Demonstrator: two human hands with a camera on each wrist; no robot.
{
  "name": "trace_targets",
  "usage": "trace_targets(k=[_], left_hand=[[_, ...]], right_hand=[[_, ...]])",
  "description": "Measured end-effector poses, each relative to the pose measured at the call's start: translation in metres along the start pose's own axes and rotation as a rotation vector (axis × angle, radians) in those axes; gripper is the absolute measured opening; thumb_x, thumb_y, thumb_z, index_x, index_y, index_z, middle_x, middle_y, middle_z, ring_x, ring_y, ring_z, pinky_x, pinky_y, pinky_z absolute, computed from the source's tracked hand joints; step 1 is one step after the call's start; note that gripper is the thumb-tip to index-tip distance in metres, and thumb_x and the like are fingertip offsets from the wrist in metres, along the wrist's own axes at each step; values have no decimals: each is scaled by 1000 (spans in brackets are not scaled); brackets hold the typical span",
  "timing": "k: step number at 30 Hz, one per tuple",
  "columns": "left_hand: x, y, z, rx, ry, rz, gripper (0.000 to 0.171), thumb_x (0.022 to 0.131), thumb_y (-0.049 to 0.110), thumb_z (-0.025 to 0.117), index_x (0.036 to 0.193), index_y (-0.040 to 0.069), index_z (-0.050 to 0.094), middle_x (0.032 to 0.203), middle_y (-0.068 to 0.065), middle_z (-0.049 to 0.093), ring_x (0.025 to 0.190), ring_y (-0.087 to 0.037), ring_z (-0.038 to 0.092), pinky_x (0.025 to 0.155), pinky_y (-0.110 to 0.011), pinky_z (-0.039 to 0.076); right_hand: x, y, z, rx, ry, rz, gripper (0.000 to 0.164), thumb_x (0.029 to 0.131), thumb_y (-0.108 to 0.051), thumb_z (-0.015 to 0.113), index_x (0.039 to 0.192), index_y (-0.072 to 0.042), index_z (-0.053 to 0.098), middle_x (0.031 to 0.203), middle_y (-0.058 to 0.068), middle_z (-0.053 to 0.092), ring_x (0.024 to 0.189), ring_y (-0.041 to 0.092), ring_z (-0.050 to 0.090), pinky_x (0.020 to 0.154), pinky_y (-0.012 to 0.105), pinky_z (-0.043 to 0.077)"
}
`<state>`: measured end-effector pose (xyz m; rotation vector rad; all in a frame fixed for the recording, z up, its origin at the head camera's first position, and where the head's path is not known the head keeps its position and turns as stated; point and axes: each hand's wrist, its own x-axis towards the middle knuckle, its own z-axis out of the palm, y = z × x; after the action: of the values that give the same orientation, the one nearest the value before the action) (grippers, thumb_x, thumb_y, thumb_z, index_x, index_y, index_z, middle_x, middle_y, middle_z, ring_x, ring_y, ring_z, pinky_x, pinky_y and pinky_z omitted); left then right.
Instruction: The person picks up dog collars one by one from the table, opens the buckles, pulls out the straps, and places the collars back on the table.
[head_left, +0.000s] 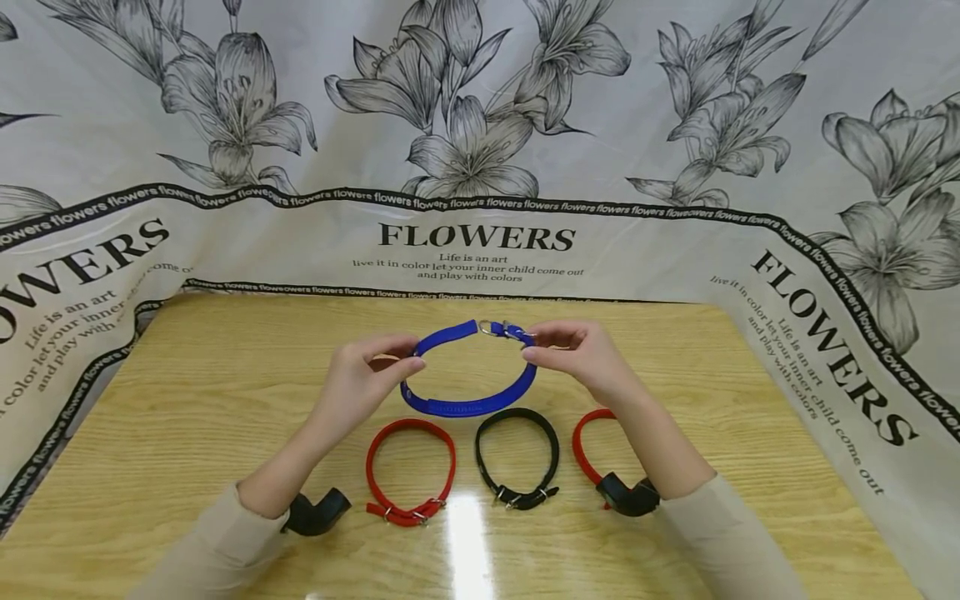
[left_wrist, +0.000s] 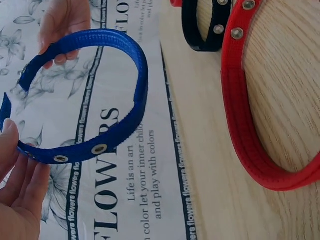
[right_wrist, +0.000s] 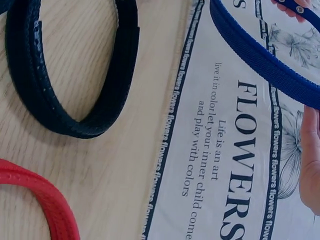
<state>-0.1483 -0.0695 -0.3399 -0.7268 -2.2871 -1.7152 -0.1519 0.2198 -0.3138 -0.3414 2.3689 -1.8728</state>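
Observation:
A blue collar (head_left: pixel 457 408) with a metal buckle and D-ring is held up in a loop above the table, between both hands. The left hand (head_left: pixel 363 379) pinches its left side between thumb and fingers. On the opposite side the right hand (head_left: pixel 585 358) pinches the strap beside the buckle. Metal eyelets line the strap near the left hand (left_wrist: pixel 25 195) in the left wrist view. Whether the buckle is fastened cannot be told. Closer to the body lie a red collar (head_left: pixel 370 467), a black collar (head_left: pixel 556 450) and a second red collar (head_left: pixel 578 442), partly hidden by the right forearm.
The collars lie on a wood-grain table (head_left: pixel 225 375). A white cloth (head_left: pixel 465 250) printed with flowers and lettering hangs behind it and along both sides. Dark angled pieces (head_left: pixel 318 512) show at both wrists. Light glares off the table's front middle.

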Motion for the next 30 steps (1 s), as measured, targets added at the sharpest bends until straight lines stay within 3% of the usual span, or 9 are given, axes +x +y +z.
trace_targets(k=[3,7,15,21,23,28,30], left_hand=[[4,-6,-1,7,36,47,21,82,2,69,102,-4,68,92,-12,68,85,-20,64,70,-23,54],[11,-15,-4,29,85,110,21,83,2,68,103,-5,66,91,-14,68,83,-22,65,68,-21,54],[20,-28,-13,33,169,62,21,86,3,65,105,-6,65,90,-17,68,80,-19,63,68,-14,51],[30,-34,-22,-81,234,-64,23,87,4,65,106,-8,63,96,-22,66,80,-5,61,72,-15,51],[34,-39,-27,-130,272,-115,25,86,4,65,108,-8,62,95,-18,66,80,-4,61,72,-16,51],[45,-51,-37,-311,388,-266,20,84,-3,64,103,-1,62,85,-2,66,79,-8,62,70,-19,53],[49,-53,-39,-403,430,-332,19,83,-6,64,99,4,62,85,-1,64,78,-9,61,70,-20,53]], right_hand=[[3,3,-5,64,11,-3,17,81,-7,71,91,-21,71,84,-4,69,80,10,62,75,25,52],[8,6,-10,160,34,-32,19,83,-2,68,88,-20,71,82,-3,70,77,9,65,75,23,53],[16,15,-24,259,98,-33,25,85,8,60,88,-15,70,81,-1,68,75,10,66,72,25,54],[22,21,-33,312,137,-62,28,84,12,56,89,-13,68,82,2,66,75,12,66,70,25,55],[24,22,-36,331,155,-57,27,85,12,56,88,-12,68,83,3,67,76,13,66,70,26,55],[30,22,-44,435,215,32,14,90,3,57,87,-7,67,85,6,68,76,15,65,72,26,55],[33,21,-47,505,246,75,11,91,0,57,88,-5,67,87,5,67,75,15,64,73,25,54]])
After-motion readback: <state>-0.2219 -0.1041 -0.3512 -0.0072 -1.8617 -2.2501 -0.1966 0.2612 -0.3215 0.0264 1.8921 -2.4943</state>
